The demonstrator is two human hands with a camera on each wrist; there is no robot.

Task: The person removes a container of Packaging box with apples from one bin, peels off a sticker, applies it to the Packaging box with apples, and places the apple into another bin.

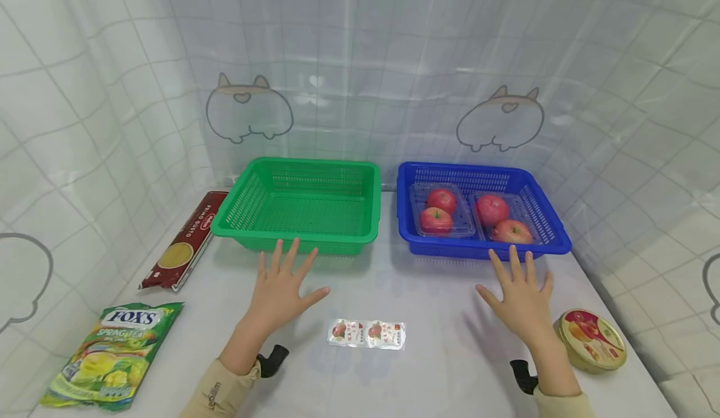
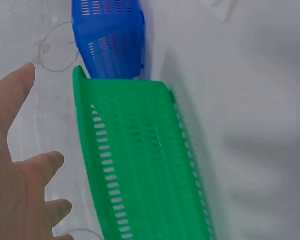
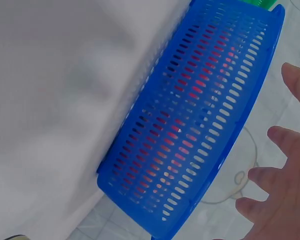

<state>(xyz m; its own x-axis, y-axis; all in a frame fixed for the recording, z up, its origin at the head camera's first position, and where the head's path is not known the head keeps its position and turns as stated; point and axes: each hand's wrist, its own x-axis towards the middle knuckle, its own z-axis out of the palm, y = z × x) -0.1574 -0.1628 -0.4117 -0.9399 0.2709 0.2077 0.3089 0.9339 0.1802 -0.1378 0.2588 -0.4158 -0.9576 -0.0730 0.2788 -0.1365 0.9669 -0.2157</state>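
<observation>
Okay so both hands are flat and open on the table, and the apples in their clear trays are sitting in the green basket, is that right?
Not quite. The apples in clear trays sit in the blue basket; the green basket holds nothing visible, as the head view shows. The rest stands: the left hand and right hand are open, fingers spread over the table.

I had both hands out in front of me, palms down and flat. My left hand (image 1: 283, 293) had its fingers straight and fanned apart, thumb splayed off toward the right. My right hand (image 1: 522, 299) mirrored it, fingers spread and pointing forward, thumb angled out to the left. Neither gripped anything. Both forearms ran back toward me, a beige sleeve (image 1: 219, 393) ending just behind each wrist.
</observation>
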